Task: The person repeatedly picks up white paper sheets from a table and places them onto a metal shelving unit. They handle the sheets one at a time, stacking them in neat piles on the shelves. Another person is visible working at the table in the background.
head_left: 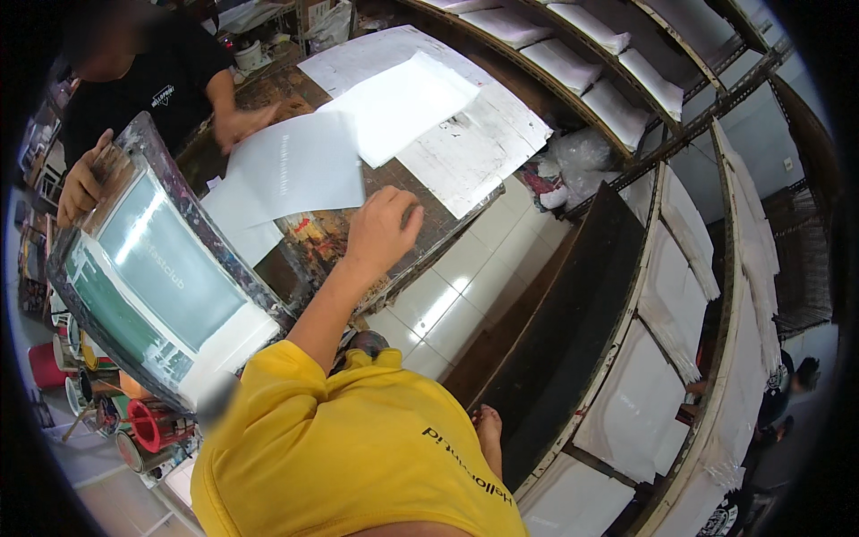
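My left hand [386,225] reaches over the near edge of the stained worktable [429,237], fingers curled in and nothing visible in them. Just beside it lies a translucent sheet [300,166] with pale print, its far side close to a co-worker's hand [242,123]. Low at my right side, my right hand [488,434] is beside a long dark board [573,286]; my shirt partly hides it, and its fingers are unclear. The co-worker's other hand [80,188] holds up a tilted screen-printing frame [170,259], which has white ink along its near end.
White sheets [403,103] lie on a larger smudged board [474,157] across the table. Racks holding stacked papers [626,385] curve along the right. Tubs and a red basket [152,425] stand at lower left. Plastic bags [582,161] are heaped beyond the table.
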Motion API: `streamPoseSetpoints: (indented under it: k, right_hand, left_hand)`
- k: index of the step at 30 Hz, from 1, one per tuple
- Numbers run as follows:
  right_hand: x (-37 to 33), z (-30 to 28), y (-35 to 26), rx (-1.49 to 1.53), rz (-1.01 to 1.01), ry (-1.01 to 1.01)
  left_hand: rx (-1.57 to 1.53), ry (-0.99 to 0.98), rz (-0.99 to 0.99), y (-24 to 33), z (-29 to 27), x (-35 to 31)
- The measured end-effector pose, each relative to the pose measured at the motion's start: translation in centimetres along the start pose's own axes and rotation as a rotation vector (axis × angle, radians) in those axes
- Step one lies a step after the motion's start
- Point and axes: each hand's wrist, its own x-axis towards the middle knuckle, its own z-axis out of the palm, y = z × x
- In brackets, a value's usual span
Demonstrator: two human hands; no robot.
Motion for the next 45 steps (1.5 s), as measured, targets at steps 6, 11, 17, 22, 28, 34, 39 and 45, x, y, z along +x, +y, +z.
streamPoseSetpoints:
  k: [6, 11, 17, 22, 28, 34, 39, 45]
  right_hand:
    - [0.4, 1.3, -0.2, 0.006, 0.008, -0.021]
    - [-3.0, 1.2, -0.3, 0.011, 0.049, -0.008]
    - [-3.8, 0.0, 2.8, 0.153, 0.065, 0.117]
    - [-3.4, 2.4, -0.8, 0.086, -0.077, -0.008]
    - [-7.2, 7.3, -11.4, 0.069, -0.445, -0.161]
    - [-11.8, 8.4, -18.5, 0.019, -0.755, -0.125]
    - [-14.0, 6.7, -20.2, -0.215, -0.944, 0.087]
    - [-24.1, 2.0, -25.3, -0.465, -1.232, 0.232]
  left_hand:
    - [0.284, -0.259, -0.284, -7.4, 3.7, 2.9]
    - [0.421, -0.338, -0.351, -12.9, 8.7, 4.6]
    - [0.484, -0.481, -0.250, -15.6, 12.6, 7.9]
    - [0.377, -0.534, -0.099, -19.4, 14.3, 6.1]
    - [-0.274, -0.766, 0.127, 0.0, 14.2, -3.1]
    - [-0.536, -1.073, 0.202, 11.8, 11.6, -10.1]
    - [-0.601, -1.109, 0.369, 15.3, 9.1, -11.2]
    - [-0.883, -0.958, 0.680, 21.5, 3.6, -10.9]
